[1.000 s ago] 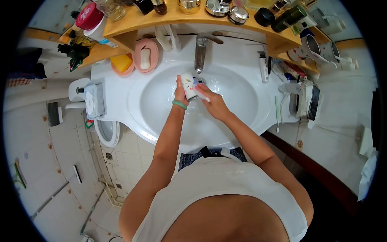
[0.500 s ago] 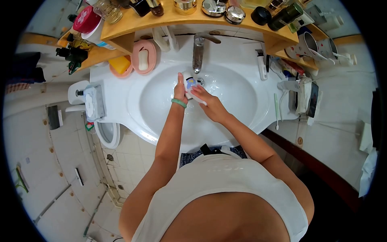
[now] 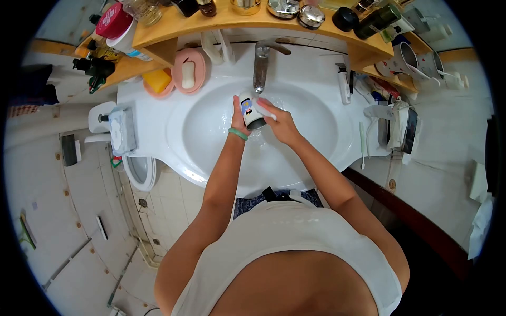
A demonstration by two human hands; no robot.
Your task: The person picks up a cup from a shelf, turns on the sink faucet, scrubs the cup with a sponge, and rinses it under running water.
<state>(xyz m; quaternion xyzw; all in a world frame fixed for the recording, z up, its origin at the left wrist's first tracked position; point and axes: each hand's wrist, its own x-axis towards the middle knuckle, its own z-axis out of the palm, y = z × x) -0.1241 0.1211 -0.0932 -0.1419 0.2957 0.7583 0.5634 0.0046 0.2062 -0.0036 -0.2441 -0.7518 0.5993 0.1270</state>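
A white mug [image 3: 250, 108] with a blue and yellow cartoon print is held over the sink basin [image 3: 205, 126], just under the faucet [image 3: 260, 68]. The mug is tilted, its dark open mouth facing my body. Along its left side lies my left hand [image 3: 239, 116], thumb up and palm against the wall; a green bangle circles that wrist. My right hand [image 3: 280, 124] has its fingers closed around the white handle [image 3: 265, 109] on the other side. Wet glints and splashes show in the basin below.
A soap bar [image 3: 188, 75] rests in a pink dish at the back left, beside a yellow sponge [image 3: 157, 81]. Overhead curves a wooden shelf [image 3: 211, 30] crowded with bottles and jars. Toothbrush [image 3: 362, 145], trimmer [image 3: 343, 84] and cups [image 3: 405, 55] are on the right.
The mug has turned, so more of its print and its open mouth now show. My right hand has shifted slightly right, from over the mug to its handle side.
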